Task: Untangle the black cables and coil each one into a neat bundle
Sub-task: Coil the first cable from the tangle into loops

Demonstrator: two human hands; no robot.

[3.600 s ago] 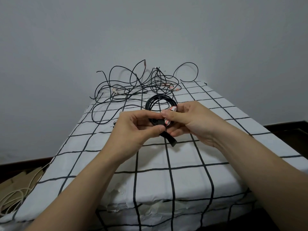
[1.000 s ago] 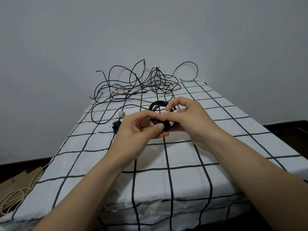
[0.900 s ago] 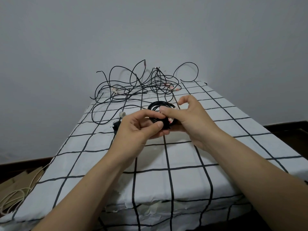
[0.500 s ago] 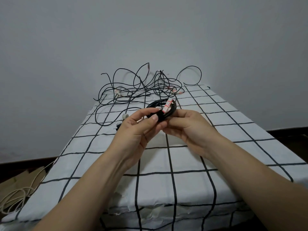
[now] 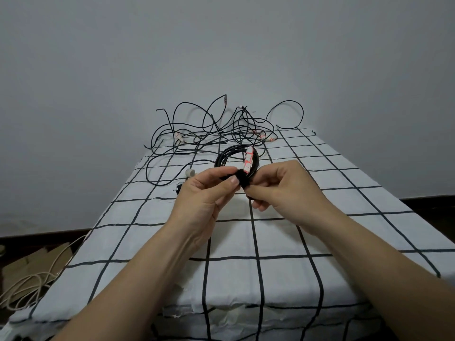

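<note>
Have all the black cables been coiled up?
No: the left hand and right hand hold one coiled bundle, while a tangle of black cables sprawls at the far end of the sheet.

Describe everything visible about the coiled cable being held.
The coiled cable is a thin black lead wound into a round bundle of several loops, held upright above the checked cloth. A white tag with red print lies across its right side; a fuzzy black strap wraps its bottom, where the left hand and right hand pinch it.
</note>
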